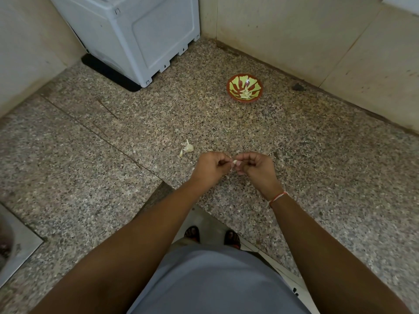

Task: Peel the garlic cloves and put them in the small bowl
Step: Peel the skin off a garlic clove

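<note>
A single garlic clove sits between the two hands, above the front part of the speckled granite worktop, close to its inner front corner. The left hand has its fingers curled in, thumb and fingertips pinching the clove's left end. The right hand is curled the same way, its thumb and forefinger gripping the clove from the right, so the two sets of fingertips almost meet over it. How much skin is left on the clove is too small to tell. A thin red and white thread band circles the right wrist.

Just beyond the left hand, a little to its left, the rest of the garlic bulb lies on the worktop with a loose piece beside it; neither touches the hands. A few pale scraps lie on the stone under the hands.

Well beyond the hands, toward the back corner where the two tiled walls meet, stands the small bowl, red-brown with a yellow-green pattern, holding several pale peeled cloves at its bottom. To the back left a white plastic appliance stands on a black base. At the left edge, part of a steel sink shows. Below the worktop's edge, two sandalled feet stand on the floor.
</note>
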